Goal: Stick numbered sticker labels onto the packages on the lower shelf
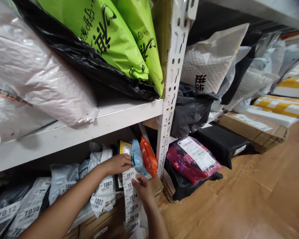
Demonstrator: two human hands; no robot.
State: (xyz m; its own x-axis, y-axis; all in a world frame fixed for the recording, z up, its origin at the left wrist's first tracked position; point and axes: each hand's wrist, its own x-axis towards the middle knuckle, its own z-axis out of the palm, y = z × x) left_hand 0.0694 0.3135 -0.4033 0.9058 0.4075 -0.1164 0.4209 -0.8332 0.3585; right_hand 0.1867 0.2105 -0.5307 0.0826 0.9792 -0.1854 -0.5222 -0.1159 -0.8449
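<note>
My left hand (118,164) reaches into the lower shelf and grips the top of a light blue parcel (137,158) that stands among other bags. My right hand (142,188) holds a long strip of white number labels (131,199), printed 1011, 1014, 1020, 1010, pinching one near the top of the strip. An orange packet (148,156) stands just right of the blue parcel. Several white bags with numbered stickers, such as 1007 (106,186) and 1003, lean to the left of my hands.
A white metal shelf upright (170,83) stands right of my hands. Above are green (109,36), black and white mailer bags. More parcels, a red-pink bag (189,162) and cardboard boxes (251,127) lie on the wooden floor to the right.
</note>
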